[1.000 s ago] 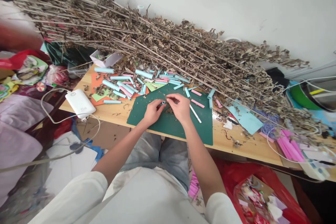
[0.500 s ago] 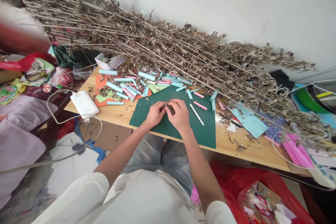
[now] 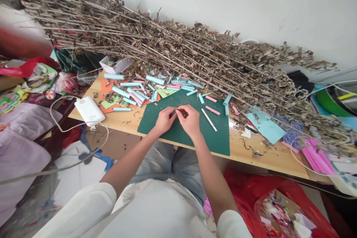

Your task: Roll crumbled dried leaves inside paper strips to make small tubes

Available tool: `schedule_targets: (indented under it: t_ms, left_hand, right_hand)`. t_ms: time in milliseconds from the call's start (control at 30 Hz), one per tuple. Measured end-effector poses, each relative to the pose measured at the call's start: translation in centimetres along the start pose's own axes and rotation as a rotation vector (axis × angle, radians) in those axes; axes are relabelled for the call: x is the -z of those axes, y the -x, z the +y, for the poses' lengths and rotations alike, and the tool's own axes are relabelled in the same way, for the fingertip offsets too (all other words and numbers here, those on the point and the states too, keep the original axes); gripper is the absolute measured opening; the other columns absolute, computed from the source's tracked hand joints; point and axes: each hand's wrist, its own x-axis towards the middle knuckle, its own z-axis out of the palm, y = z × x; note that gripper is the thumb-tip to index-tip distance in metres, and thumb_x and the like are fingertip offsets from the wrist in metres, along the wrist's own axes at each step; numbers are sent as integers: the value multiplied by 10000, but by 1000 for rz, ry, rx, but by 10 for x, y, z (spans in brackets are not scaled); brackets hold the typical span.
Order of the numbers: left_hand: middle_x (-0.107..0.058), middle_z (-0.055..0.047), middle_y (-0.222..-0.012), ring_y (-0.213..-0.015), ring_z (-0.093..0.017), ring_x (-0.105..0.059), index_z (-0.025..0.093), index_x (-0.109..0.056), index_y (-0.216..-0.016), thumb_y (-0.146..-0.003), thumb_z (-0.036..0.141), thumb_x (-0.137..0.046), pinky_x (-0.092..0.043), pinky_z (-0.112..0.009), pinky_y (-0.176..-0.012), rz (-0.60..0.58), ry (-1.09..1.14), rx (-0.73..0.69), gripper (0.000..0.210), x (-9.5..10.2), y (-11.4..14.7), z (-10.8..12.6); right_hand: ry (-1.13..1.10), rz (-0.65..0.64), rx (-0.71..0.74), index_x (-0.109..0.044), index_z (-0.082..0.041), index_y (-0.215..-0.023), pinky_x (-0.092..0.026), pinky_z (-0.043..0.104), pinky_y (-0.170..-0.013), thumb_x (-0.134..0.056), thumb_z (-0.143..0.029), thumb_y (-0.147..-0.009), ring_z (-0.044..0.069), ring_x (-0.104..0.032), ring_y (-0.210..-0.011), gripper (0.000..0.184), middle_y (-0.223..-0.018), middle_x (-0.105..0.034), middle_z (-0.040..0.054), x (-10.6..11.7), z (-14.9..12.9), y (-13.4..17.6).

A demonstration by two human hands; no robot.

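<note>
Over the green cutting mat (image 3: pixel 214 139), my left hand (image 3: pixel 165 119) and my right hand (image 3: pixel 189 119) meet at their fingertips. Both are closed in a pinch around something small and dark, too small to make out; it may be a bit of dry leaf. A thin white paper roll (image 3: pixel 209 119) lies on the mat to the right of my right hand. Two pink paper rolls (image 3: pixel 212 110) are just beyond it. Blue and pink paper rolls (image 3: pixel 136 96) are heaped behind my left hand, partly on an orange sheet (image 3: pixel 108 109).
A long bundle of dried stalks (image 3: pixel 167 50) spans the back of the wooden table (image 3: pixel 267 160). A white power bank (image 3: pixel 89 111) with cables sits at the left edge. Right of the mat lie a blue sheet (image 3: pixel 264 126) and pink folded paper (image 3: pixel 316 158). A red bag (image 3: pixel 242 193) stands below.
The fingers of my right hand have shifted slightly, with the fingertips still pinched against the left ones. The view has moved a little; the rolls lie as before.
</note>
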Motion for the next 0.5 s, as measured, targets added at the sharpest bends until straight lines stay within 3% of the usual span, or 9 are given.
schedule_targets:
  t_ms: [100, 200, 267, 400, 500]
  left_hand:
    - [-646, -42, -862, -692, -132, -556, 176, -671, -990, -913, 210, -555, -440, -252, -663, -4, 0, 1, 144, -1, 1, -1]
    - [-660, -54, -902, -714, -139, -569, 173, -672, -1010, -896, 187, -572, -444, -256, -668, -6, 12, 4, 152, -1, 1, -2]
    - [-662, -58, -914, -730, -141, -574, 170, -672, -1008, -897, 185, -570, -448, -255, -677, -3, 22, 0, 152, -1, 1, -2]
    - [-623, -30, -809, -676, -124, -536, 166, -667, -924, -917, 221, -551, -421, -235, -635, -4, -2, -8, 129, 0, 0, -1]
    - [-614, -24, -802, -661, -116, -529, 167, -664, -945, -930, 249, -543, -417, -231, -631, -7, -1, -15, 147, 0, 0, -1]
  right_hand:
    - [-31, 19, -4, -644, -194, -972, -519, 277, -686, -563, -278, -862, 152, -596, -721, 161, -866, -654, 40, 1, 0, 1]
    - [-9, 33, 2, -583, -198, -1191, -528, 285, -720, -632, -278, -820, 147, -571, -706, 383, -848, -635, 16, 2, 0, 1]
    - [25, 21, 33, -570, -219, -1254, -530, 289, -738, -620, -284, -840, 148, -570, -723, 422, -871, -628, 19, 3, 0, 0]
    - [23, 15, 106, -695, -225, -1015, -529, 286, -735, -545, -263, -900, 157, -610, -777, 193, -920, -648, 50, 2, 1, -2]
    - [-18, 60, 126, -690, -216, -902, -528, 289, -730, -545, -229, -894, 160, -626, -770, 145, -904, -667, 50, 0, 3, -1]
